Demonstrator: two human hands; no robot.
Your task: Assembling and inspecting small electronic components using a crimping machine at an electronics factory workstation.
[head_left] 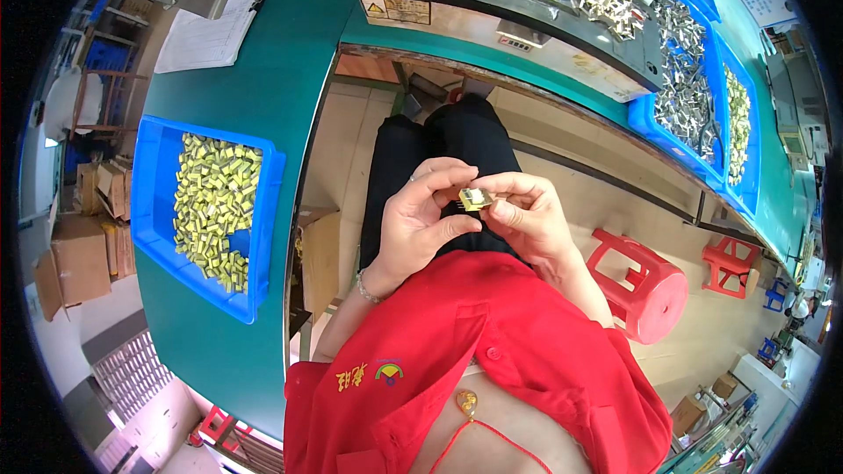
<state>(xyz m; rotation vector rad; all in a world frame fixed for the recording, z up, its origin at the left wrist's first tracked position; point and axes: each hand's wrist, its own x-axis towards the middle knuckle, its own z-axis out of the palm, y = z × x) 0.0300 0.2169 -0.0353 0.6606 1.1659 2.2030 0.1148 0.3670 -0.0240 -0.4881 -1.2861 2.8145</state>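
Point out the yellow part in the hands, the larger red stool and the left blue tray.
Yellow part (pixel 475 199): head view, on its near side.
Larger red stool (pixel 654 300): head view, on its seat.
Left blue tray (pixel 267 219): head view, on its right wall.

The right hand (pixel 531 206) is pinching a small yellow part (pixel 475 199), and the left hand (pixel 423 211) is curling close beside it. On the green table (pixel 211 360), a blue tray (pixel 269 237) is holding many yellow-green blocks (pixel 215 202), and papers (pixel 211 31) are lying beyond it. Metal pieces (pixel 606 4) are resting on a black machine (pixel 492 0) and in a blue bin (pixel 645 116). A red stool (pixel 663 305) is standing on the floor (pixel 606 193).
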